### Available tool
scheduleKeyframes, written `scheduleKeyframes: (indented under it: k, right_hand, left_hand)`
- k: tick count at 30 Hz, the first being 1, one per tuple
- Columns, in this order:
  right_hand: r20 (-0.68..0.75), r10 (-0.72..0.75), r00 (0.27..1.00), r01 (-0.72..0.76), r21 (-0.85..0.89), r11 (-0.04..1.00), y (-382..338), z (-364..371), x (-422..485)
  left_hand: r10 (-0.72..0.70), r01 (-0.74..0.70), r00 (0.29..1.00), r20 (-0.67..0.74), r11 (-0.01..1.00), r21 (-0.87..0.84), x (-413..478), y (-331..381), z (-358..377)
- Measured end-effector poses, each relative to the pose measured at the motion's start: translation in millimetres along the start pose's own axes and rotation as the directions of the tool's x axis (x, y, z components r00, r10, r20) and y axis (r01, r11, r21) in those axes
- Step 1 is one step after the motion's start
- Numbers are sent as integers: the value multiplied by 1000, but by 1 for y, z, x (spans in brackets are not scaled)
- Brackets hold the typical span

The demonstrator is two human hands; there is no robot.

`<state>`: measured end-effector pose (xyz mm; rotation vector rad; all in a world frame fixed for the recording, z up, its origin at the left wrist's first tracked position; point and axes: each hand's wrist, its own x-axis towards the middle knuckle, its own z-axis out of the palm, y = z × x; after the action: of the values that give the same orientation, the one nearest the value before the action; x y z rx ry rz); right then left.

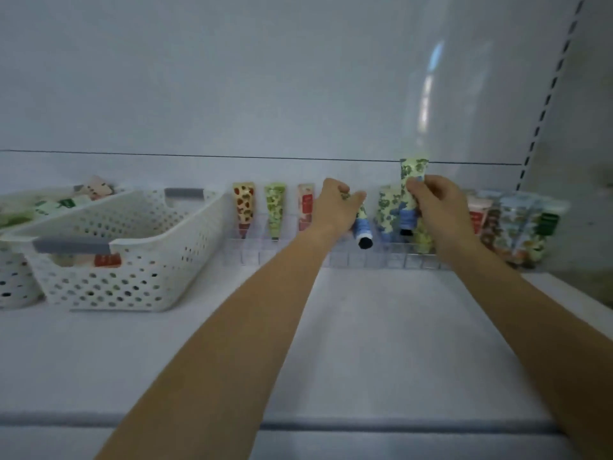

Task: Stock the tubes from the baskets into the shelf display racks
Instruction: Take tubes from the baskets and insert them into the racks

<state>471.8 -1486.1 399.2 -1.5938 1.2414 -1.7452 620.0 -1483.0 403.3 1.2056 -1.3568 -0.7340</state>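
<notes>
- Head view, the only one: we count two bare hands, both reaching to the back of a white shelf [365, 327].
- Left hand [335, 207]: fingers and thumb curled round the top end of one tube, call it the left tube [363, 227]. It is tilted, black round cap pointing down and towards us, with a blue band above the cap. It hangs just over the rack.
- Right hand [438, 207]: pinches a second one, the right tube [411, 190], between thumb and fingers. It is upright, flat crimped end up, dark cap down, green leaf print over blue, above the rack.
- Rack [298, 257]: one, clear plastic, long and low, split into small square cells along the back wall.
- We count three tubes standing cap-down in the rack left of the left hand: spotted tube [243, 207], green tube [275, 207], red tube [306, 207], each apart from the next.
- One floral tube [386, 210] stands in the rack between the hands.
- Right cluster [517, 224]: packed printed tubes, too blurred for us to count.
- Two baskets at left, white plastic with perforated walls. Front basket [132, 254] has grey handles and a red pack showing through its wall. Rear basket [20, 227] is partly hidden behind the front one and holds several tubes.
- One slotted upright [547, 94] at far right.
</notes>
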Motion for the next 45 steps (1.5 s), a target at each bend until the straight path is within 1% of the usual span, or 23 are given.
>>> scheduleKeyframes:
  k: [3,5,7,9,11,13,16,19,21,23,24,27,29,32,34,36,37,39,40,41,42,44,45]
  right_hand:
    - [-79,-64,995,60,-48,997,9,-18,6]
    - [-115,-84,990,77,-63,995,15,-22,11]
    - [-125,-135,983,115,-156,981,19,-22,13]
    - [-79,-193,978,169,-246,955,23,-21,14]
    - [-21,-215,976,200,-285,937,27,-20,14]
    - [30,-261,965,255,-339,906,31,-19,14]
    - [105,-361,927,366,-465,806,35,-18,14]
    - [149,-404,903,417,-532,737,37,-16,15]
    - [170,-428,888,431,-635,641,39,-15,17]
    - [186,-434,881,424,-718,553,41,-14,20]
    - [190,-437,879,422,-736,530,41,-13,21]
    - [199,-426,883,420,-740,525,43,-14,24]
    - [213,-379,900,392,-776,494,46,-18,25]
    - [271,-270,924,360,-856,370,51,-21,26]
    - [299,-232,926,364,-873,325,54,-20,24]
    - [289,-256,923,365,-868,336,53,-19,21]
    - [277,-300,913,377,-854,359,51,-18,19]
    - [249,-416,875,433,-788,437,45,-16,16]
    - [234,-452,861,461,-734,498,42,-13,16]
    - [232,-443,866,474,-664,579,39,-10,14]
    - [248,-400,883,466,-579,669,35,-5,10]
    - [339,-267,902,399,-418,816,28,5,0]
    - [394,-199,897,353,-367,861,25,10,-5]
  left_hand:
    - [-103,99,994,-49,992,-79,-11,-19,26]
    - [-169,164,985,-39,981,-104,-17,-34,30]
    - [-178,176,984,-14,979,-98,-17,-40,26]
    - [-164,160,986,-35,981,-106,-15,-41,22]
    - [-157,151,986,-52,983,-103,-15,-40,20]
    - [-150,146,988,-40,985,-87,-16,-40,20]
    - [-146,147,989,25,988,-53,-20,-37,21]
    - [-150,154,986,72,987,-48,-24,-35,22]
    - [-153,156,986,71,987,-41,-26,-36,23]
    - [-149,152,987,58,988,-36,-26,-35,23]
    - [-148,150,987,54,988,-38,-25,-35,23]
    - [-145,148,988,57,988,-47,-22,-33,25]
    - [-139,142,988,62,989,-48,-21,-31,27]
    - [-118,121,991,70,992,-42,-21,-30,27]
    - [-112,115,991,74,993,-39,-21,-30,25]
    - [-109,112,992,65,993,-37,-20,-30,21]
    - [-110,112,993,54,993,-44,-19,-30,19]
    - [-114,115,993,23,990,-84,-16,-29,16]
    - [-117,117,993,7,987,-110,-15,-29,14]
    - [-120,118,993,-6,984,-134,-14,-28,12]
    - [-125,121,992,-14,980,-157,-14,-28,12]
    - [-133,128,991,-10,972,-199,-14,-28,10]
    - [-137,133,991,1,966,-223,-15,-27,10]
